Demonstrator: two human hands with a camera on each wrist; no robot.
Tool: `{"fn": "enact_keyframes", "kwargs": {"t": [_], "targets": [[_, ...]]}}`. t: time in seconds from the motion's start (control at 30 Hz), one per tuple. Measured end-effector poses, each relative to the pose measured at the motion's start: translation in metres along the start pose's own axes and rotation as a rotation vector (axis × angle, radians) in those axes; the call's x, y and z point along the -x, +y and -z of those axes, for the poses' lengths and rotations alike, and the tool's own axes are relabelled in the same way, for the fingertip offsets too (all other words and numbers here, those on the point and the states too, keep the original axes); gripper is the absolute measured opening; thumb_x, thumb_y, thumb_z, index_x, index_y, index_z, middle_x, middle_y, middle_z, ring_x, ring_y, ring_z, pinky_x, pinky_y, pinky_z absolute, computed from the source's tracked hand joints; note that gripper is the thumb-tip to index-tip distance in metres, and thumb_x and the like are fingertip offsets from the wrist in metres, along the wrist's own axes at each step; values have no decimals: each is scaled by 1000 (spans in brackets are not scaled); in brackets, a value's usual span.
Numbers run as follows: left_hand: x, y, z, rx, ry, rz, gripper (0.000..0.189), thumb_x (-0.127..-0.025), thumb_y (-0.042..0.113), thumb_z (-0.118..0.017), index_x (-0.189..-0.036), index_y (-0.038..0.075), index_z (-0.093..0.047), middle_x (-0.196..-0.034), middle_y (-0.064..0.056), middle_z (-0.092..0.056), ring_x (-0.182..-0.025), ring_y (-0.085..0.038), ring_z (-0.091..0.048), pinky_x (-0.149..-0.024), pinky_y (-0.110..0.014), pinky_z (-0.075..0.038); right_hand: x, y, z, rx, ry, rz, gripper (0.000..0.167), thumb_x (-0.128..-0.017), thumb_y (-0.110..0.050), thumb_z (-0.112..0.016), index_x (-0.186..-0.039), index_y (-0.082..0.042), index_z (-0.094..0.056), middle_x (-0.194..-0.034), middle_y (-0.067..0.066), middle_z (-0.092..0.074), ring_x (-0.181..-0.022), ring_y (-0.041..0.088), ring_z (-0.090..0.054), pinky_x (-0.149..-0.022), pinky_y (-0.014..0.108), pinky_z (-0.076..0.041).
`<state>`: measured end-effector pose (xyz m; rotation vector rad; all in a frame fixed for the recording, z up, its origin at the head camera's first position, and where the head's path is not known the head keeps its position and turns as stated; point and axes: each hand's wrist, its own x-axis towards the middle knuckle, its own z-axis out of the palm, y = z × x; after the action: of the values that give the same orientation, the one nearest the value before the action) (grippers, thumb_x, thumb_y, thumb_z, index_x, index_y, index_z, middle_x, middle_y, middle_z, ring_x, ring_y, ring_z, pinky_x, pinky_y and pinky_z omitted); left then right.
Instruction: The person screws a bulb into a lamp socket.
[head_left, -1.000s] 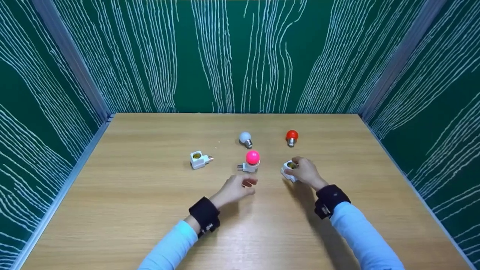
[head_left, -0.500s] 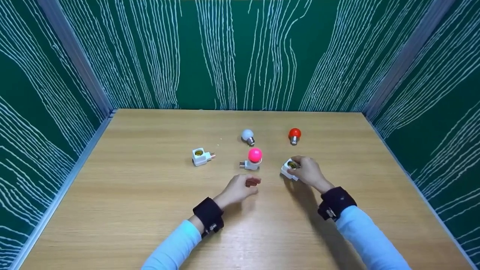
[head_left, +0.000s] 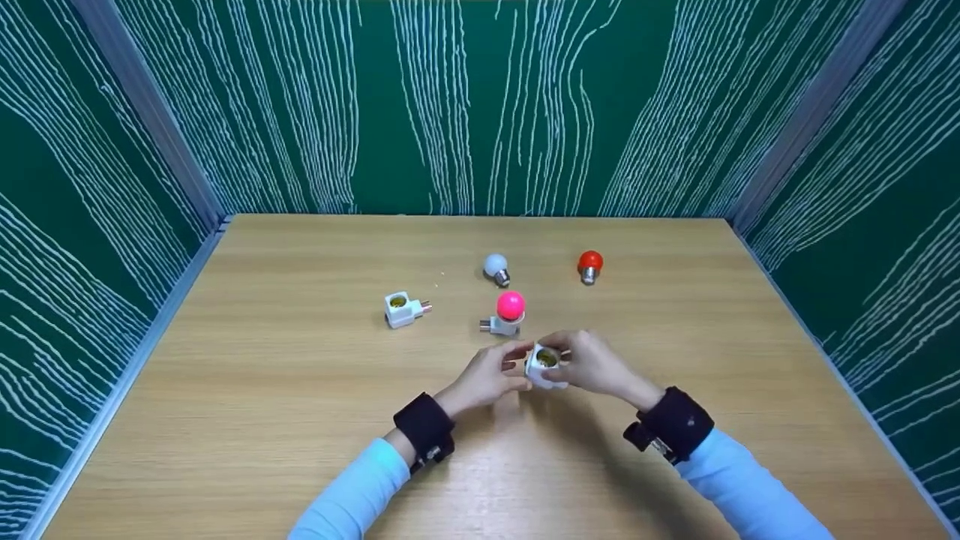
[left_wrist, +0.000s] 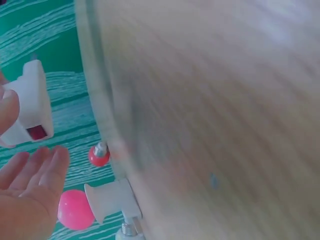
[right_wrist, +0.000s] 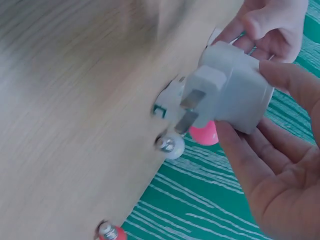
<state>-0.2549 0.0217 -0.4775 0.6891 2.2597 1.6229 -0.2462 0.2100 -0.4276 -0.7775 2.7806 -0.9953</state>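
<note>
My right hand (head_left: 596,365) pinches a white plug-in bulb socket (head_left: 538,376) between thumb and fingers, raised off the table. Two flat metal prongs stick out of this socket (right_wrist: 240,90) in the right wrist view, and its brass-coloured hole faces up in the head view. Close to its left side is my left hand (head_left: 484,379), fingers extended; the left wrist view shows a gap between those fingers and the socket. Just beyond both hands, a pink bulb (head_left: 511,304) sits upright in a second white socket (head_left: 503,326).
A third white socket (head_left: 400,313), its hole bare, lies at the left. Farther back, a white bulb (head_left: 495,264) and a red bulb (head_left: 590,260) lie loose on the wooden table (head_left: 300,397). Green patterned walls (head_left: 412,112) enclose the back and sides.
My right hand has carried the white socket leftward and toward me, right up to my left hand. The left hand has shifted only slightly; the bulbs and other sockets keep their places.
</note>
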Motion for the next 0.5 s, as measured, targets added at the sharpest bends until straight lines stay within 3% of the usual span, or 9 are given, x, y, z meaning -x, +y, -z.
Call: {"fn": "enact_keyframes", "kwargs": {"t": [0.27, 0.4, 0.5], "targets": [[3, -6, -1, 15, -17, -22, 54, -76, -4, -65, -127, 0, -49, -126, -15, -55, -111, -22, -57, -98, -27, -49, 3, -5, -5, -35, -47, -18, 37, -73, -8, -73, -107, 1, -63, -97, 13, -68, -89, 25, -64, -78, 40, -58], [6, -7, 3, 17, -48, -10, 53, -76, -6, -65, -126, 2, -51, -125, -14, -56, -111, -22, -58, -97, -26, -50, 3, 1, 0, -208, -100, -99, 43, -77, -12, -70, -114, 5, -58, -106, 20, -64, -98, 31, -62, -87, 40, -55], [8, -9, 7, 31, -88, -2, 52, -76, -7, -65, -125, 1, -52, -123, -14, -57, -110, -23, -58, -95, -23, -50, 4, 11, 5, -368, -126, -206, 49, -82, -17, -66, -122, 7, -51, -116, 23, -60, -105, 33, -58, -94, 42, -52]]}}
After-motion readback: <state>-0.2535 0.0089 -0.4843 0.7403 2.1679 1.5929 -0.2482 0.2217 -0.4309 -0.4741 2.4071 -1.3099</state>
